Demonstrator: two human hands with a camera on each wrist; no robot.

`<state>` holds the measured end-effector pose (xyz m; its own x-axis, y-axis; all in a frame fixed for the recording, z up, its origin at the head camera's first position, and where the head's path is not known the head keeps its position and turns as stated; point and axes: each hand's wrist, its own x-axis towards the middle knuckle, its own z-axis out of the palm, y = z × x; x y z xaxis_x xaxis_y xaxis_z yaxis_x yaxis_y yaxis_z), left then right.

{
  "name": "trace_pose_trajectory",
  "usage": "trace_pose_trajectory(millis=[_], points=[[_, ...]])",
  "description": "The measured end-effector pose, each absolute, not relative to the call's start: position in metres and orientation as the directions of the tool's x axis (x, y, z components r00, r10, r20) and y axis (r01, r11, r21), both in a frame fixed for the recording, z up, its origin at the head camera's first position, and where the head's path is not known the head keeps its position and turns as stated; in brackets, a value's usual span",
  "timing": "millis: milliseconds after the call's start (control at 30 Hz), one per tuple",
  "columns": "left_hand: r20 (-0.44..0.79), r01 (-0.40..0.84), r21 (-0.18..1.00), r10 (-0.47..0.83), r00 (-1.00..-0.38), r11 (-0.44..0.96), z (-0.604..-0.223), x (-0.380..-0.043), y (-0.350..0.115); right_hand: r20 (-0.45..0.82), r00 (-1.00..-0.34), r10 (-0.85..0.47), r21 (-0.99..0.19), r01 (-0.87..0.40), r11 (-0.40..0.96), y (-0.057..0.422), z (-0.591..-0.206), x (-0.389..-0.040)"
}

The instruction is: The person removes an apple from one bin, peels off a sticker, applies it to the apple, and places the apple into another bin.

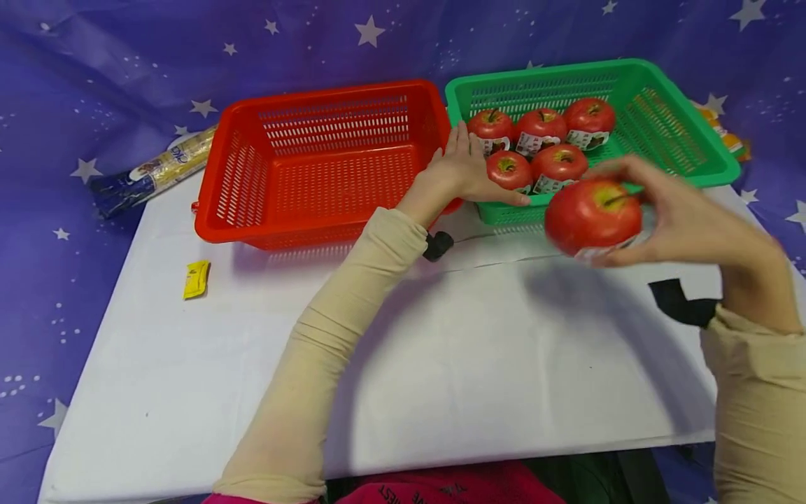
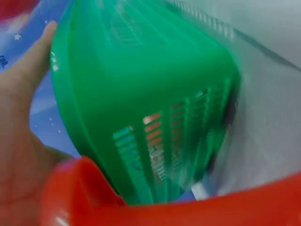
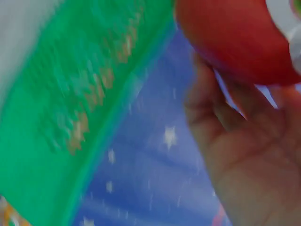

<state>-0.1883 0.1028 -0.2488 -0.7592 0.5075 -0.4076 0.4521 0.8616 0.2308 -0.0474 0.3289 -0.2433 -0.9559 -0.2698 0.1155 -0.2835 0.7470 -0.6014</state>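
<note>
My right hand grips a red apple above the table, just in front of the green basket; in the right wrist view the apple sits against curled fingers. My left hand lies with straight, spread fingers over the near left corner of the green basket, beside the red basket's right rim. In the left wrist view its thumb is by the green rim. Several apples with white labels stand in two rows in the green basket's left part. Inside the red basket only its slotted floor shows.
A small yellow packet lies on the white table, front left of the red basket. A long yellow and dark blue package leans behind that basket's left side. An orange package partly shows behind the green basket. A starry purple cloth hangs behind.
</note>
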Motion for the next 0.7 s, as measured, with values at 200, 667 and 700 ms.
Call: trace_pose_trajectory(millis=[200, 667, 700], points=[[-0.447, 0.422, 0.187, 0.459, -0.768, 0.887, -0.243, -0.187, 0.106, 0.172, -0.984, 0.053, -0.563, -0.054, 0.825, 0.407, -0.231, -0.115], [-0.436, 0.441, 0.166, 0.466, -0.770, 0.882, -0.246, -0.185, 0.116, -0.350, -0.932, -0.096, -0.334, 0.028, 0.942, 0.444, -0.276, -0.169], [-0.434, 0.446, 0.162, 0.470, -0.769, 0.880, -0.246, -0.185, 0.116, -0.367, -0.925, -0.101, -0.305, 0.017, 0.952, 0.444, -0.276, -0.169]])
